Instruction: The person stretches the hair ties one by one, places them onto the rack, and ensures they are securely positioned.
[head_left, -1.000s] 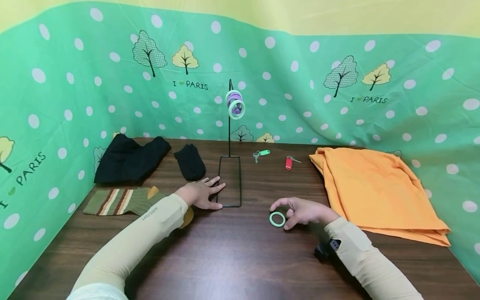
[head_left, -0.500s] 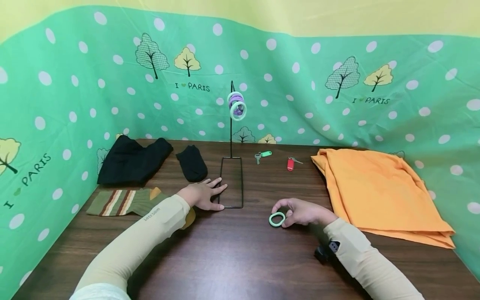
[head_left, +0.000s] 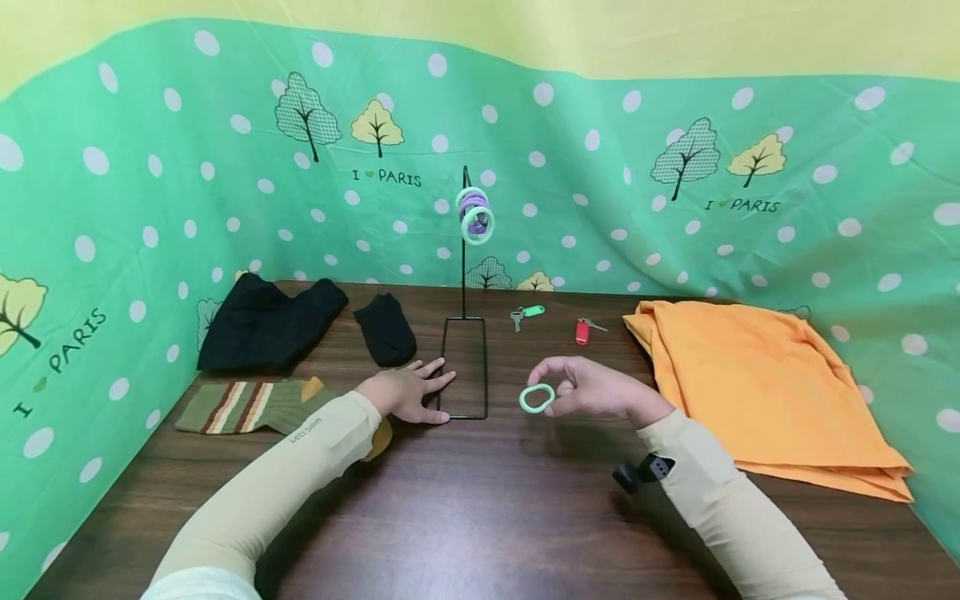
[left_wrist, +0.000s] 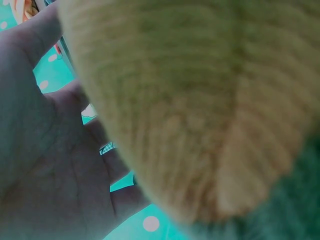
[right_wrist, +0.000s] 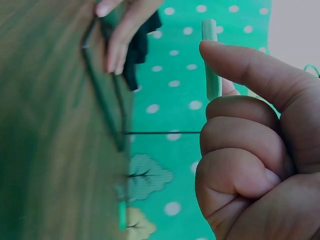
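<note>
My right hand (head_left: 581, 387) pinches a mint green ring (head_left: 537, 398) and holds it above the dark wooden table (head_left: 480, 517); in the right wrist view the ring (right_wrist: 211, 60) shows edge-on behind my thumb. A black wire stand (head_left: 464, 350) rises at the table's middle, with green and purple rings (head_left: 475, 212) hung on its hook. My left hand (head_left: 411, 390) lies flat, its fingers pressing on the left edge of the stand's rectangular base. The left wrist view shows only my palm (left_wrist: 55, 170) and a blurred sleeve.
An orange cloth (head_left: 757, 387) covers the right side. A black garment (head_left: 262, 321), a black sock (head_left: 385, 329) and a striped sock (head_left: 247, 406) lie at the left. Keys with a green tag (head_left: 525, 313) and a red tag (head_left: 582, 330) sit behind the stand. Green dotted fabric walls the table.
My right hand has lifted the mint green ring off the table and carried it up and left, toward the stand. The left hand has stayed on the stand's base.
</note>
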